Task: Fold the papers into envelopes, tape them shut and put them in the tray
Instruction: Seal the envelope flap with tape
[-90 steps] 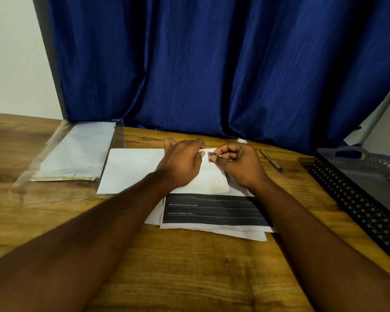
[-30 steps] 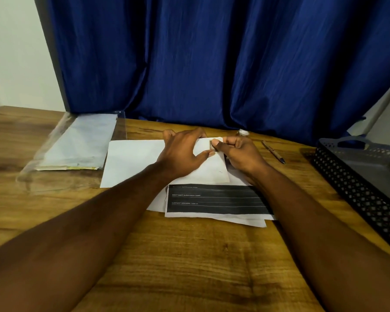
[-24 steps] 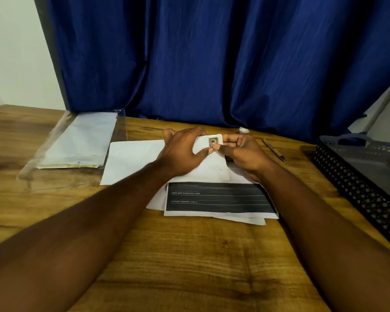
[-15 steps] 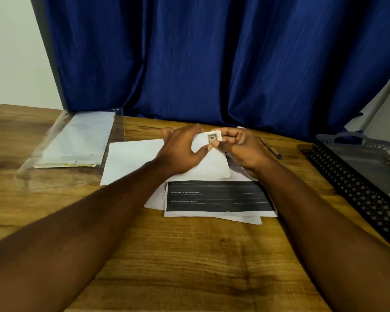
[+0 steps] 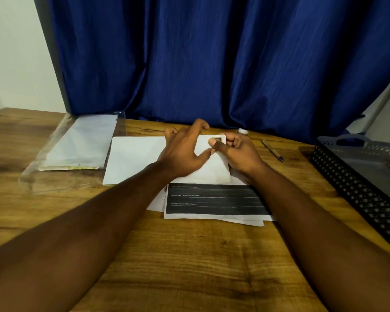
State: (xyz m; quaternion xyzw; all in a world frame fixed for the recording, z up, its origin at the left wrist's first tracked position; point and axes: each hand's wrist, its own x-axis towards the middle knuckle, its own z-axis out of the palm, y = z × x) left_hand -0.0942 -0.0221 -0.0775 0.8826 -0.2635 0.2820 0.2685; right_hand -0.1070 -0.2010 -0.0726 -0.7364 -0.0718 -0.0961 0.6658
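Two hands on folded paper (image 5: 214,170): left fingers (image 5: 198,129) spread, pressing it; right fingers (image 5: 214,145) pinch top corner

Blue curtain (image 5: 212,64), black perforated tray (image 5: 351,188), seemingly white envelope (image 5: 133,161).

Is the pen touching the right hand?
Apart. The head view shows bare table between the pen and the right hand, which pinches the envelope.
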